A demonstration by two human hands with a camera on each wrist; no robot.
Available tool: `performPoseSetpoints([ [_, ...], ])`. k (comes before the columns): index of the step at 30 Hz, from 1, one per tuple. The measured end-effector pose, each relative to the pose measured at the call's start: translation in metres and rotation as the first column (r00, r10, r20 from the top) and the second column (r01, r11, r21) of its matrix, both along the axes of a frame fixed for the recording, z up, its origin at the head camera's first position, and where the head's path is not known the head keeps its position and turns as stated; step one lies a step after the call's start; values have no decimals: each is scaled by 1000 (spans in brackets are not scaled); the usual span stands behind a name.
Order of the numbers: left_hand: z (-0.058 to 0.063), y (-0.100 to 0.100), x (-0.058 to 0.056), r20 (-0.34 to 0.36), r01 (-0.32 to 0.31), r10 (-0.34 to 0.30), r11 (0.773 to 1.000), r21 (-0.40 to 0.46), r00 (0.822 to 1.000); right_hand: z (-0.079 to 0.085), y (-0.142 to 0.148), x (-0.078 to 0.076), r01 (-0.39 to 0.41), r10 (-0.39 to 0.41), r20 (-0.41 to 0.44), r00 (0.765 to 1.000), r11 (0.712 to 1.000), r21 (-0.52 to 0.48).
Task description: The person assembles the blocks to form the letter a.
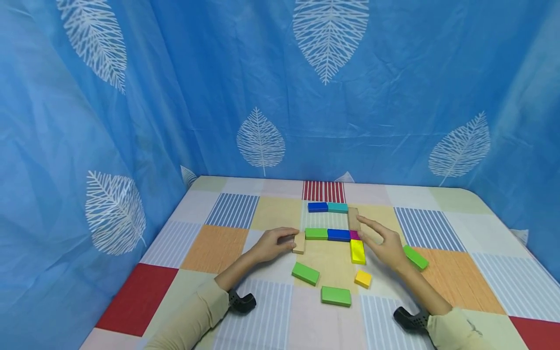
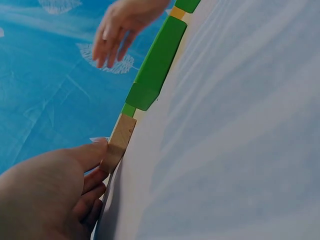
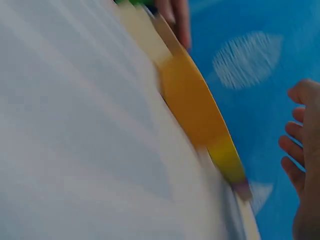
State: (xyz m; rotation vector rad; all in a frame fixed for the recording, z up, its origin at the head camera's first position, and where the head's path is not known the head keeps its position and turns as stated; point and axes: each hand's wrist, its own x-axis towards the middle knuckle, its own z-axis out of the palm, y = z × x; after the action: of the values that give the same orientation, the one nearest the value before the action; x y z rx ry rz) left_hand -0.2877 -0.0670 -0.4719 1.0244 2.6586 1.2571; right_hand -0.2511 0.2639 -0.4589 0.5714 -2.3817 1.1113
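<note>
At the left end of a row of blocks, my left hand (image 1: 272,244) pinches a plain wooden block (image 1: 299,242) between thumb and fingers. That row continues with a green block (image 1: 316,234), a dark blue block (image 1: 339,235) and a magenta block (image 1: 354,235), and a yellow block (image 1: 358,252) extends toward me. My right hand (image 1: 385,245) hovers just right of a second wooden block (image 1: 353,218), fingers spread and holding nothing. In the right wrist view the right hand (image 3: 307,140) is lifted off the table. Behind lie a blue block (image 1: 317,207) and a teal block (image 1: 338,208).
Loose in front are two green blocks (image 1: 305,273) (image 1: 336,296) and a small orange-yellow block (image 1: 363,279). Another green block (image 1: 415,257) lies beside the right forearm. A patchwork cloth (image 1: 214,248) covers the table; a blue leaf-patterned curtain (image 1: 210,73) surrounds it.
</note>
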Motion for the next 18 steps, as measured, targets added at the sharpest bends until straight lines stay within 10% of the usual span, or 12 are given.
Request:
performPoseSetpoints([
  [11, 0, 3, 0, 25, -3, 4, 1000, -16, 1000, 10, -85, 63, -171, 163, 160, 974, 984, 41],
  [18, -1, 0, 0, 8, -10, 10, 1000, -8, 1000, -2, -97, 72, -186, 130, 276, 952, 965, 187],
])
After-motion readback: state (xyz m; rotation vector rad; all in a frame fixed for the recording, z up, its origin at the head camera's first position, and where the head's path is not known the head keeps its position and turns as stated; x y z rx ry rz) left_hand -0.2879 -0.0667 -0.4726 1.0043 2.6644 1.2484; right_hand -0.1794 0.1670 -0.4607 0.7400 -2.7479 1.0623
